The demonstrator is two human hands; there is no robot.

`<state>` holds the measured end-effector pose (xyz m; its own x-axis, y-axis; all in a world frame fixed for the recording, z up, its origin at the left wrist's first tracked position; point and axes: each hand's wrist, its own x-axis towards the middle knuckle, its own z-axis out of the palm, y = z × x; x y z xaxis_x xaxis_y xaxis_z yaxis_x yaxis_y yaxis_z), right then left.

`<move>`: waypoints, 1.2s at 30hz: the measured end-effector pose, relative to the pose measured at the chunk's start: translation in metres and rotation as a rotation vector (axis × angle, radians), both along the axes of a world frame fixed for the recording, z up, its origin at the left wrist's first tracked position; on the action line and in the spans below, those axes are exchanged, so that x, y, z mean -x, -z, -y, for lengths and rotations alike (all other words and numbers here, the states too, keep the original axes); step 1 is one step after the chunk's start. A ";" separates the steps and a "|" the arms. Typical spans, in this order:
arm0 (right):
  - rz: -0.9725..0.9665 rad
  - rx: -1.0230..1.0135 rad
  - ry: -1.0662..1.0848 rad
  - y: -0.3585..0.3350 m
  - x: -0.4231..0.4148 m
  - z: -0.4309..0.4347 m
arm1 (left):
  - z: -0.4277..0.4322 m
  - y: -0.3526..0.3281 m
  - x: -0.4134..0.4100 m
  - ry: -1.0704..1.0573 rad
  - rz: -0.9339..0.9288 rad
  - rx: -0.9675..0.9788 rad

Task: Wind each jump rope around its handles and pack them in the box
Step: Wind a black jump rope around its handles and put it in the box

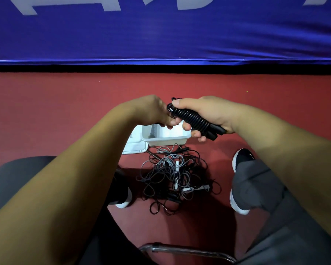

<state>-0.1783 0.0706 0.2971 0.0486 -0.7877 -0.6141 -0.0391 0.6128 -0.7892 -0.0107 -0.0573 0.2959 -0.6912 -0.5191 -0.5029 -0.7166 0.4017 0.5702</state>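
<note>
My right hand (pixel 208 113) grips a black jump rope (pixel 194 119) whose cord is coiled tightly around its two handles. My left hand (pixel 153 111) pinches the loose end of that cord at the bundle's upper left tip. Below both hands a white plastic box (pixel 166 139) stands on the red floor, partly hidden by my fingers; what lies inside is unclear. Nearer to me a tangled pile of black and grey jump ropes (pixel 174 178) with black and white handles lies on the floor between my feet.
A white lid (pixel 135 145) lies flat to the left of the box. My two black shoes (pixel 242 159) flank the pile. A blue banner (pixel 161 35) hangs along the far edge of the red floor. A metal chair frame (pixel 185 250) shows at the bottom.
</note>
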 end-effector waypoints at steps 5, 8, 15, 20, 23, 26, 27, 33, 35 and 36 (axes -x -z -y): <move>0.215 -0.079 -0.078 0.000 0.001 -0.005 | -0.001 0.000 0.003 0.004 -0.116 0.086; 0.292 -0.099 -0.133 -0.001 -0.001 -0.009 | -0.003 -0.001 0.003 0.057 -0.162 0.136; 0.443 -0.176 -0.285 -0.006 -0.006 -0.013 | -0.008 -0.012 0.003 0.059 -0.329 -0.084; 0.281 -0.264 -0.377 -0.018 -0.014 -0.016 | -0.013 -0.020 0.007 0.080 -0.346 -0.033; 0.196 -0.250 -0.368 -0.009 -0.015 -0.014 | -0.017 -0.027 0.009 0.086 -0.364 0.049; 0.116 -0.197 -0.255 0.007 -0.013 -0.010 | -0.018 -0.030 0.011 0.067 -0.397 0.160; 0.084 -0.176 -0.206 0.009 -0.012 -0.008 | -0.016 -0.031 0.012 0.065 -0.404 0.213; -0.120 -0.086 0.104 0.018 -0.001 0.002 | 0.000 -0.033 0.010 0.128 -0.361 0.371; -0.112 -0.039 0.164 0.019 0.001 0.004 | 0.002 -0.030 0.009 0.082 -0.344 0.301; -0.095 -0.016 0.179 0.019 0.002 0.004 | 0.003 -0.028 0.009 0.057 -0.336 0.277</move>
